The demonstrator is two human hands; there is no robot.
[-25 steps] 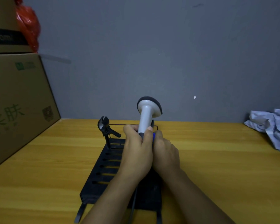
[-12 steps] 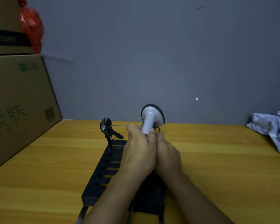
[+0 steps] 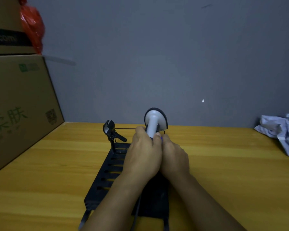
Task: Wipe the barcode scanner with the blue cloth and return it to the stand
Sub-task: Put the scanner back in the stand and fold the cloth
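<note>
The white barcode scanner (image 3: 154,121) with a black-rimmed head stands upright above the far end of the black slotted stand base (image 3: 107,174). My left hand (image 3: 143,157) is wrapped around its handle. My right hand (image 3: 173,157) presses against the handle from the right, and only a sliver of the blue cloth (image 3: 161,139) shows between the two hands. The stand's black cradle clip (image 3: 109,129) on its thin post is to the left of the scanner, holding nothing. A dark cable (image 3: 137,212) trails down from under my hands.
The stand sits on a yellow wooden table (image 3: 223,172) against a grey wall. Large cardboard boxes (image 3: 18,105) crowd the left, with a red plastic bag (image 3: 32,25) on top. A crumpled pale cloth (image 3: 284,130) lies at the far right edge.
Both hands have lowered the scanner and moved it slightly away from me, toward the far end of the stand. The grip on the handle is unchanged.
</note>
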